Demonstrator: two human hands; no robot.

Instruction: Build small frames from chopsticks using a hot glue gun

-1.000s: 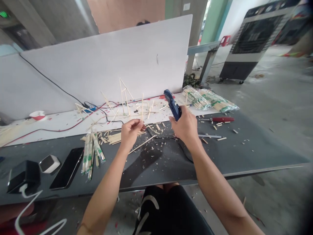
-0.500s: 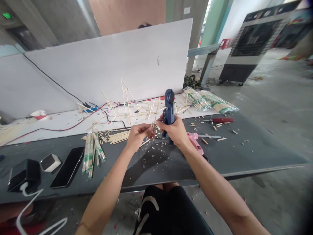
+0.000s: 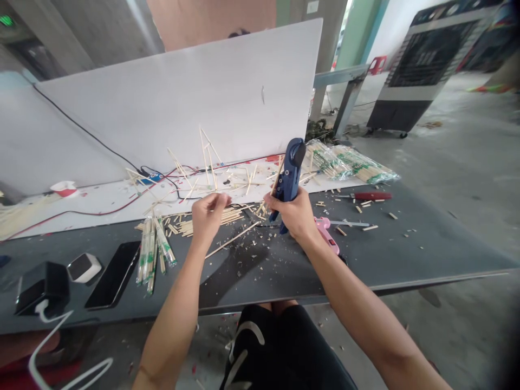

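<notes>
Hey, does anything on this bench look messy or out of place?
Yes: short stick bits and pale flecks lie strewn over the dark tabletop, with some litter on the floor. They look untidy beside the sticks lined up near the left hand.

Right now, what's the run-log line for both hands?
right hand: holds blue tool and thin stick | left hand: near loose sticks, anything held unclear | pink tool: on dark tabletop

Blue plier-like tool (image 3: pixel 289 181) held near-upright, pale thin stick (image 3: pixel 278 174) slanting just left of it, loose stick pile (image 3: pixel 232 215) farther left.
</notes>
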